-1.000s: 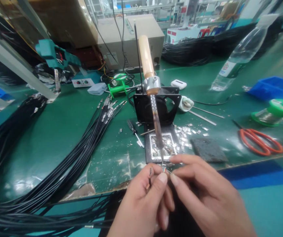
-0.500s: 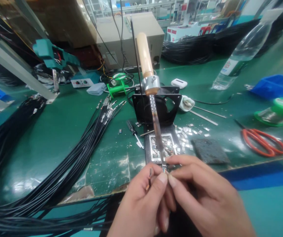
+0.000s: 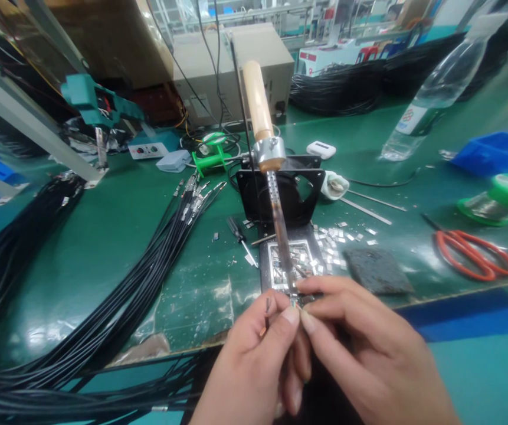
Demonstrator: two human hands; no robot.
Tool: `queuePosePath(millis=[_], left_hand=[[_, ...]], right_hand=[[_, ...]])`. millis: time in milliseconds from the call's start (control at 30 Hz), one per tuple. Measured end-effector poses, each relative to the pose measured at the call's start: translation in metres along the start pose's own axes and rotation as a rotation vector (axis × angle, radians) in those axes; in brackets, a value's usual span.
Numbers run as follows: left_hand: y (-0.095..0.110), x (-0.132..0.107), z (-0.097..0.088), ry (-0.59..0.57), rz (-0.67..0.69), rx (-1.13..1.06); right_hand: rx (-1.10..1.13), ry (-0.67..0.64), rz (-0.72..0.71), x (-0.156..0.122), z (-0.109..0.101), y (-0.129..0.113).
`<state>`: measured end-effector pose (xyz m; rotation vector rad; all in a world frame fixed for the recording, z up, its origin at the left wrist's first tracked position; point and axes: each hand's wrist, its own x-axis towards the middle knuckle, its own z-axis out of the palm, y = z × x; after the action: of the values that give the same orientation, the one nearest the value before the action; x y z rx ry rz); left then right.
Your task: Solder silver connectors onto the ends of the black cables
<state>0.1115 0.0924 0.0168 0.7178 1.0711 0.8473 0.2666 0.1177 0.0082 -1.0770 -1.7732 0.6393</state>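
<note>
A soldering iron [image 3: 262, 118] with a wooden handle is held in a stand, its tip pointing down at my fingertips. Right under that tip is a small metal connector [image 3: 294, 300], pinched by the thumb and forefinger of my left hand [image 3: 258, 354]. A thin dark piece with a coppery end [image 3: 264, 324] pokes out between the same fingers. My right hand [image 3: 364, 342] is closed in a pinch against the left fingertips, and what it grips is too small to make out. Behind the hands, a metal tray [image 3: 272, 265] contains small metal parts.
Bundled black cables [image 3: 134, 283] lie to the left, near a screwdriver [image 3: 238, 233]. A black fan frame [image 3: 280, 195] stands behind the tray. On the right are a dark pad [image 3: 377, 271], red-handled scissors [image 3: 475, 254], a solder spool [image 3: 497, 200] and a plastic bottle [image 3: 439, 88].
Both hands stay pinched together under the iron's tip, with only a very slight shift. The view has moved a little; nothing has been taken up or let go.
</note>
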Motion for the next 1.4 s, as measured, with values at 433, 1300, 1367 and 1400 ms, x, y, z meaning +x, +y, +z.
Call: queuePosePath(millis=[433, 1300, 1367, 1400], left_hand=[[0.0023, 0.0039, -0.0014, -0.03, 0.021, 0.005], [0.0063, 0.0023, -0.0007, 0.01, 0.018, 0.0], [0.0076, 0.0019, 0.0008, 0.033, 0.019, 0.004], [0.0081, 0.0016, 0.0016, 0.044, 0.019, 0.008]], right_hand=[[0.017, -0.044, 0.026, 0.0037, 0.0, 0.0047], [0.088, -0.103, 0.053, 0.0057, -0.0048, 0.0051], [0.092, -0.108, 0.056, 0.007, -0.0049, 0.0062], [0.094, -0.109, 0.058, 0.0078, -0.005, 0.0067]])
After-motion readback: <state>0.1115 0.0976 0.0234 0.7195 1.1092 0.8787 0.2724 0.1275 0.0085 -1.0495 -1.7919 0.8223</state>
